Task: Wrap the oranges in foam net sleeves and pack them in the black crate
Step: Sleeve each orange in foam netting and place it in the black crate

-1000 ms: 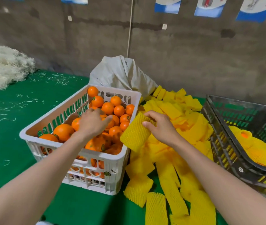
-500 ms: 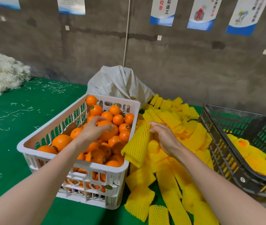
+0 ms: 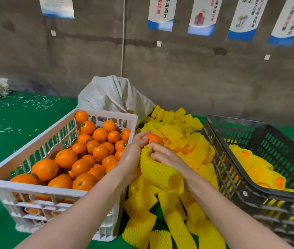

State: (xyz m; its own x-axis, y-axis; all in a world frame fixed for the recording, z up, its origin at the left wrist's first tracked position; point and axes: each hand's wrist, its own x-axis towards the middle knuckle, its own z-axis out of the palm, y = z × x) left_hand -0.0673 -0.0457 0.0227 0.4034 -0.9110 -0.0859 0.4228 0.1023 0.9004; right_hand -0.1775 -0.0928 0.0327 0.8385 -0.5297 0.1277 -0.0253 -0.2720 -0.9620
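— Hands?
— The left hand point(image 3: 131, 157) curled round one orange point(image 3: 153, 138); right hand point(image 3: 164, 155) pinching the mouth of a foam net sleeve point(image 3: 158, 175), just beneath the fruit.
— The black crate point(image 3: 235, 187)?
— Right of the right hand, wrapped oranges point(image 3: 255, 168) inside.

The left hand point(image 3: 133, 156) grips a round orange point(image 3: 153, 138) at the open mouth of a yellow foam net sleeve point(image 3: 158, 174), whose rim the right hand point(image 3: 165, 156) pinches. The hands meet between a white slatted plastic crate point(image 3: 35, 188) heaped with loose oranges point(image 3: 88, 159) and a black slatted plastic crate point(image 3: 235, 187) holding sleeved oranges point(image 3: 255, 169). A pile of flat yellow foam sleeves point(image 3: 176, 132) lies on the green-covered desk point(image 3: 17, 126) under the hands. A grey woven sack point(image 3: 114, 95) stands behind the pile, against the concrete wall point(image 3: 196, 78).
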